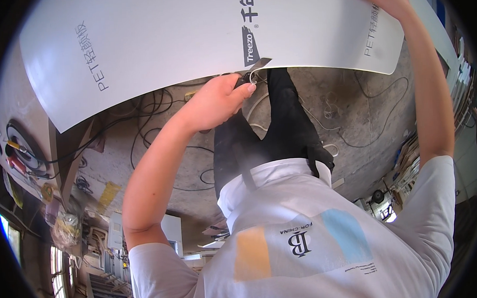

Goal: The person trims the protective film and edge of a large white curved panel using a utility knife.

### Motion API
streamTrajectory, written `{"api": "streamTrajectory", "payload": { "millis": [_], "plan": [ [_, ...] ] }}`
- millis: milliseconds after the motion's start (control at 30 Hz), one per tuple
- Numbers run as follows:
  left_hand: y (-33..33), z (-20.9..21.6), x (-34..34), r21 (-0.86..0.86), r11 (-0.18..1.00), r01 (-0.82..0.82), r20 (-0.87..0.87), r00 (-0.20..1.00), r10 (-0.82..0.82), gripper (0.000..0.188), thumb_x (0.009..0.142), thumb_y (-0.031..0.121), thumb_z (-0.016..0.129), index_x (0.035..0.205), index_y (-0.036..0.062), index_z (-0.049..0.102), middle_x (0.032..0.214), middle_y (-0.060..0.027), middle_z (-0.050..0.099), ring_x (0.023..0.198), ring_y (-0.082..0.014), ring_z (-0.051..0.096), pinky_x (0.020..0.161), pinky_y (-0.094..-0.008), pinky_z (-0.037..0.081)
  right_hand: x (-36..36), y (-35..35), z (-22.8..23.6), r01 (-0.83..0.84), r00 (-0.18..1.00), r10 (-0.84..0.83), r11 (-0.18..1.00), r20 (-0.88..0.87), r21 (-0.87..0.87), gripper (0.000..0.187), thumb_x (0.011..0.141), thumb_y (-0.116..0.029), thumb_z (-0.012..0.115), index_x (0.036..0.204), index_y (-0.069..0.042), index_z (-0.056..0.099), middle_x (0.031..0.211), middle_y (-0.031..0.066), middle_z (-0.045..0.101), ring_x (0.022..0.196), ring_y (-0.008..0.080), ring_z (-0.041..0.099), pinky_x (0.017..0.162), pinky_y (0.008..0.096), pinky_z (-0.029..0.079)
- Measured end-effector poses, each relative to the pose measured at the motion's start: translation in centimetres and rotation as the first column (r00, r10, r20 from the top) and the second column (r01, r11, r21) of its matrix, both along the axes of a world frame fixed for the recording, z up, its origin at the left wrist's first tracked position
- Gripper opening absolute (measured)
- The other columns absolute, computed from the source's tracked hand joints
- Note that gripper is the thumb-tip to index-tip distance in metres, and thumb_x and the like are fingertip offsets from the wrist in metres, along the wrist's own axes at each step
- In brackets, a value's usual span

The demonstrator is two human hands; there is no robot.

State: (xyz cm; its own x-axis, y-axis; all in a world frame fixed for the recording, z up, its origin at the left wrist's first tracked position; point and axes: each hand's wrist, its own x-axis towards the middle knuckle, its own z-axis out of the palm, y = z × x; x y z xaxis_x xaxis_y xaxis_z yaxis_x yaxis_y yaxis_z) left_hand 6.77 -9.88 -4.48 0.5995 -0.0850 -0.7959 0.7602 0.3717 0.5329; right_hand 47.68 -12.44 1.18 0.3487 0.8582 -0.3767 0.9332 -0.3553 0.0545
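A large white panel (165,45) with dark printing lies across the far side, its near edge facing me. My left hand (215,101) is closed around the dark handle of a knife (261,63). The grey blade lies at the panel's near edge, around its middle. A thin white strip (253,76) curls beside the blade and my fingertips. At the far right, my right hand (385,0) lies on the panel's face with a finger stretched out. Part of that hand is cut off by the picture's top edge.
Dark cables (149,107) run over the concrete floor (354,112) below the panel. At left stands a bench (68,151) with a round black item (28,142) and tools. Stacked boards (409,155) line the right side.
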Motion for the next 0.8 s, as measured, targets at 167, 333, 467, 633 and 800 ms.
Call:
{"api": "streamTrajectory", "payload": {
  "millis": [167,333,467,633,800],
  "plan": [
    [-0.3,0.4,1.2,0.001,1.000,0.024,-0.007,1.000,-0.024,0.041,0.107,0.035,0.053,0.080,0.0041,0.049,0.063,0.0003,0.049,0.058,-0.0114,0.047,0.054,-0.0321,0.042,-0.2,-0.1,-0.1,0.014,1.000,-0.014,1.000,0.021,-0.008,0.124,0.068,-0.054,0.089,0.163,-0.007,0.025,0.170,0.0228,0.018,0.158,0.0378,0.019,0.128,0.0442,0.024],
    [-1.3,0.1,2.1,0.038,0.999,0.028,0.022,0.999,-0.029,0.042,0.106,0.035,0.054,0.083,0.0007,0.052,0.064,-0.0031,0.050,0.060,-0.0155,0.048,0.060,-0.0358,0.044,0.0,-0.1,-0.1,0.023,0.999,-0.022,1.000,0.032,-0.010,0.125,0.068,-0.056,0.089,0.163,-0.008,0.024,0.171,0.0212,0.018,0.158,0.0382,0.018,0.128,0.0446,0.024],
    [-2.6,-1.1,2.4,0.038,0.999,0.014,0.071,0.997,-0.016,0.040,0.108,0.040,0.053,0.085,0.0076,0.049,0.065,0.0026,0.049,0.052,-0.0074,0.047,0.047,-0.0265,0.039,-0.2,0.0,-0.1,0.026,0.999,-0.025,1.000,0.037,-0.013,0.125,0.068,-0.058,0.089,0.163,-0.008,0.025,0.171,0.0216,0.018,0.158,0.0386,0.018,0.128,0.0445,0.024],
    [-3.2,-0.8,3.8,0.073,0.997,0.024,0.083,0.996,-0.030,0.039,0.109,0.038,0.053,0.084,0.0076,0.049,0.064,0.0024,0.048,0.052,-0.0080,0.047,0.048,-0.0270,0.040,0.8,-0.4,-0.6,0.021,0.998,-0.019,0.999,0.057,-0.027,0.126,0.067,-0.061,0.088,0.163,-0.007,0.026,0.170,0.0222,0.019,0.158,0.0387,0.019,0.127,0.0448,0.024],
    [-3.7,-0.2,5.1,0.096,0.995,0.029,0.034,0.999,-0.033,0.042,0.105,0.035,0.057,0.085,-0.0025,0.054,0.070,-0.0092,0.054,0.067,-0.0200,0.049,0.067,-0.0394,0.046,-0.1,-0.2,-0.3,0.030,0.999,-0.031,1.000,0.039,0.003,0.126,0.066,-0.062,0.088,0.162,-0.007,0.027,0.170,0.0225,0.021,0.157,0.0388,0.021,0.127,0.0457,0.026]
  ]
}}
